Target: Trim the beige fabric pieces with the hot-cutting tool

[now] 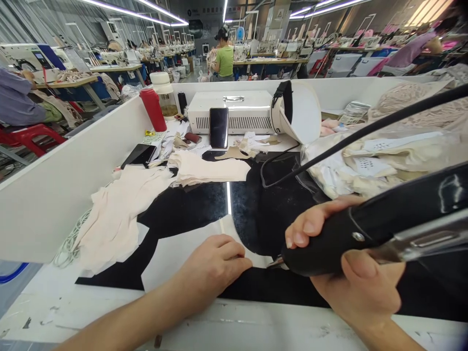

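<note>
My right hand (360,278) is wrapped round a black handheld power tool (325,241) with a metal lever along its side. The small metal tip of this tool meets the right end of a cut piece of pale fabric (175,256). My left hand (214,261) rests on the same piece, fingers curled and thumb against the index finger at its edge. Fabric lies flat on the glossy black board (183,209), with a narrow strip reaching toward the tool. What is under my left palm is hidden.
Pale pink fabric pieces lie in piles (120,209) at left and farther back (208,168). A phone (218,127) leans on a white vented box (234,112). A black cable (365,131) crosses the right side before bagged pieces (380,161). A low white wall (73,180) borders the table.
</note>
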The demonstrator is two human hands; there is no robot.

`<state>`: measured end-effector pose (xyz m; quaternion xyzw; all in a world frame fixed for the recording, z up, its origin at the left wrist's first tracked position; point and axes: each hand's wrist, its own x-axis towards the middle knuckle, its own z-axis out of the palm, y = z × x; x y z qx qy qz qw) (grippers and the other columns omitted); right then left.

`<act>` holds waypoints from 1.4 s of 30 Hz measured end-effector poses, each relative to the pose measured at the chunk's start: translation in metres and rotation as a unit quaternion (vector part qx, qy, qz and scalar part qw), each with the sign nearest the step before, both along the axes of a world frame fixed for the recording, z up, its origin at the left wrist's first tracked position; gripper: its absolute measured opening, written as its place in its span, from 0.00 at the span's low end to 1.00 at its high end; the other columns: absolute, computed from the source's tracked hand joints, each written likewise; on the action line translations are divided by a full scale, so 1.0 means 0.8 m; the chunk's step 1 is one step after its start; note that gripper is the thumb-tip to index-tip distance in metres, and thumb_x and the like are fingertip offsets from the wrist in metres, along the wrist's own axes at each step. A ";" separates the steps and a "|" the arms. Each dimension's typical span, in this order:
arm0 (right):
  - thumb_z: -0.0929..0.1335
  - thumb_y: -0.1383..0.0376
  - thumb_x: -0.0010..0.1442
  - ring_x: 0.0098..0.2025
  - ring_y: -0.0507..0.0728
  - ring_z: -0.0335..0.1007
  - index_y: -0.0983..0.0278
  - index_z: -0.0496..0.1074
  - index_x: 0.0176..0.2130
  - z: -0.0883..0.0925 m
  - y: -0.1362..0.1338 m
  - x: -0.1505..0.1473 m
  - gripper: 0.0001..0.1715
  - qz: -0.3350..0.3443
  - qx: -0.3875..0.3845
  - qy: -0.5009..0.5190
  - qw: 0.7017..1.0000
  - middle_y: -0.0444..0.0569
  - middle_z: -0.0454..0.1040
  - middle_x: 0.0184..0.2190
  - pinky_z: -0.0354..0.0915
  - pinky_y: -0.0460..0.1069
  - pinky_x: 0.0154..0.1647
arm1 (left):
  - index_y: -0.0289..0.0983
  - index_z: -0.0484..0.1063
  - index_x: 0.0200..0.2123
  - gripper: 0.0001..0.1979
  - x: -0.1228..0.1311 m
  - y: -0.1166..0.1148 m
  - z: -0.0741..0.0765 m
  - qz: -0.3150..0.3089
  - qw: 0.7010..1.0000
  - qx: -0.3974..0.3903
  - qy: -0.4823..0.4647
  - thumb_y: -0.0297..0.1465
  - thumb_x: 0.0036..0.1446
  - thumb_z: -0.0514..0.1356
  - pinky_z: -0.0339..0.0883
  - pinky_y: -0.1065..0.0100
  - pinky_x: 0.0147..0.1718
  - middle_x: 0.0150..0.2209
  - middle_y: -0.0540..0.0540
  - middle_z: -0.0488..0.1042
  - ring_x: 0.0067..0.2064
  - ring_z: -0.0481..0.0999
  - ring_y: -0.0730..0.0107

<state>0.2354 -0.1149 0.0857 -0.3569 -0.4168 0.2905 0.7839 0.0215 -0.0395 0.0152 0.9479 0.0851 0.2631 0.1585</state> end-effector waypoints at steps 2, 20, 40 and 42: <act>0.88 0.49 0.60 0.27 0.55 0.75 0.55 0.83 0.47 -0.002 -0.001 0.000 0.23 -0.003 0.003 0.001 1.000 0.42 0.78 0.31 0.79 0.51 0.27 | 0.35 0.82 0.50 0.12 0.000 0.000 0.001 0.002 1.000 0.000 -0.001 0.24 0.85 0.58 0.77 0.64 0.50 0.43 0.46 0.83 0.44 0.82 0.64; 0.87 0.51 0.64 0.30 0.54 0.79 0.54 0.82 0.51 -0.015 0.012 0.029 0.23 0.002 0.007 -0.044 0.999 0.41 0.82 0.34 0.80 0.50 0.31 | 0.34 0.82 0.52 0.12 -0.017 0.016 0.023 0.060 0.998 0.012 -0.015 0.26 0.86 0.57 0.85 0.64 0.58 0.52 0.40 0.88 0.53 0.89 0.63; 0.86 0.49 0.61 0.28 0.54 0.79 0.55 0.77 0.50 -0.022 0.062 0.021 0.28 -0.029 0.011 0.006 1.000 0.38 0.82 0.34 0.79 0.51 0.32 | 0.39 0.77 0.57 0.18 0.031 0.074 0.060 -0.013 0.980 -0.072 0.186 0.36 0.73 0.77 0.71 0.42 0.78 0.68 0.37 0.82 0.78 0.75 0.47; 0.85 0.50 0.62 0.28 0.54 0.79 0.55 0.76 0.51 -0.021 0.065 0.018 0.27 -0.029 0.010 0.006 1.000 0.39 0.83 0.34 0.80 0.52 0.30 | 0.41 0.76 0.62 0.22 0.040 0.088 0.056 -0.044 0.968 -0.100 0.228 0.40 0.72 0.77 0.61 0.32 0.82 0.69 0.37 0.82 0.84 0.66 0.44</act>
